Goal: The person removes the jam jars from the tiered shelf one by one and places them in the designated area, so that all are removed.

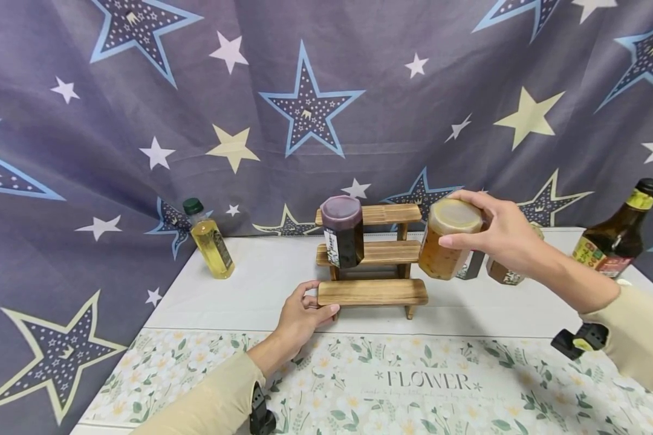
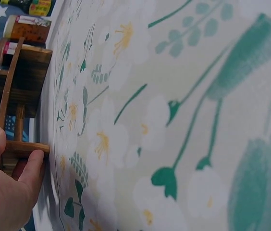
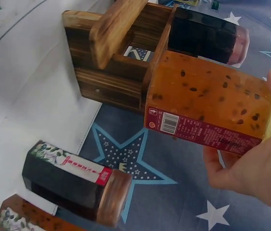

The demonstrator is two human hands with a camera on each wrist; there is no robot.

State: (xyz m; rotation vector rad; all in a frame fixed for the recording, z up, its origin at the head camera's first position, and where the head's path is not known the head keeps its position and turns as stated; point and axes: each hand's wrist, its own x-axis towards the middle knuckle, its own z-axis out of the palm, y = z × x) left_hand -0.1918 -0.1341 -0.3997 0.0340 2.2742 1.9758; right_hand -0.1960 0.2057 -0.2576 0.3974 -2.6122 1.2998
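Note:
My right hand (image 1: 503, 228) holds a hexagonal jar (image 1: 438, 257) of amber preserve by its yellowish lid, fingers and thumb on opposite sides. Dark seeds and a red barcode label show on this jar (image 3: 203, 101) in the right wrist view. It is raised beside the right end of a three-tier wooden step shelf (image 1: 375, 293). At the shelf's left, my left hand (image 1: 299, 314) grips the end of the lowest step, thumb in front. A dark jar (image 1: 350, 246) with a purple lid stands on the left of the middle step.
Behind the right hand stand another dark jar (image 1: 470, 266) and a second amber jar (image 1: 504, 273), both partly hidden. A brown sauce bottle (image 1: 609, 235) stands far right, a yellow oil bottle (image 1: 212, 248) at back left. A star-patterned curtain (image 1: 283, 199) hangs behind the table.

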